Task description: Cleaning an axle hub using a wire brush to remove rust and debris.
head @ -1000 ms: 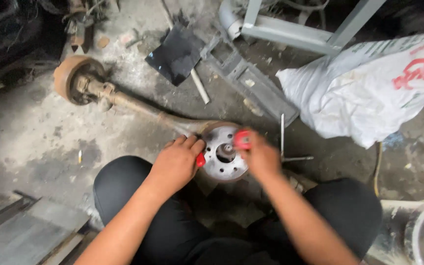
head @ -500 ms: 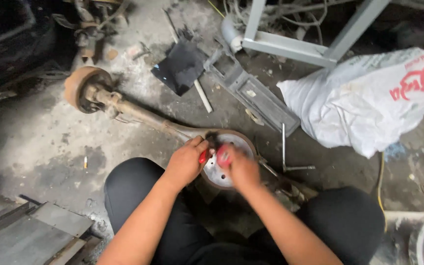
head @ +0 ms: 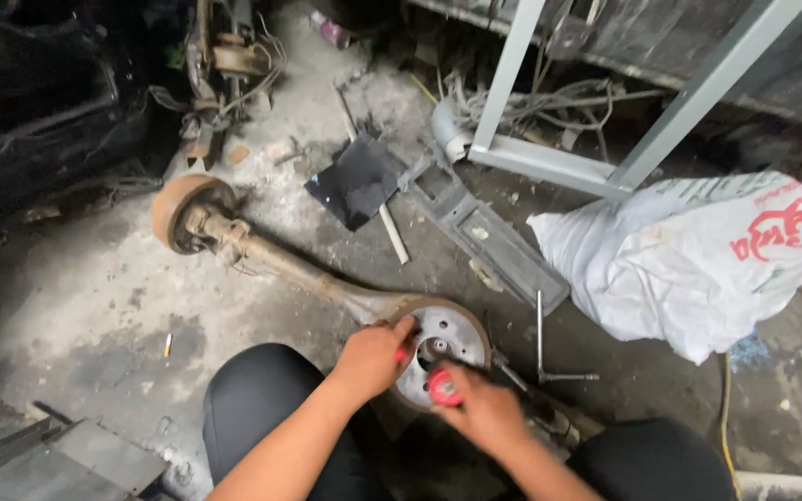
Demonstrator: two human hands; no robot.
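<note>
A rusty axle (head: 280,264) lies across the concrete floor with a brake drum at each end. The near drum (head: 457,332) faces up in front of my knees. My left hand (head: 371,357) curls over its left rim, and a bit of red shows under the fingers. At the drum's lower edge, my right hand (head: 485,413) is closed around a red-handled tool (head: 443,388) whose tip points at the hub in the centre. The far drum (head: 183,209) sits at the upper left.
A white sack (head: 689,255) lies to the right, with a grey metal frame (head: 605,139) behind it. A flat grey panel (head: 489,237), a black sheet (head: 355,181) and a thin L-shaped bar (head: 542,348) lie beyond the drum. Metal plates (head: 39,459) sit at the lower left.
My right hand has moved from the top of the near drum down to its lower edge, still holding the red tool. The left hand stays on the rim.
</note>
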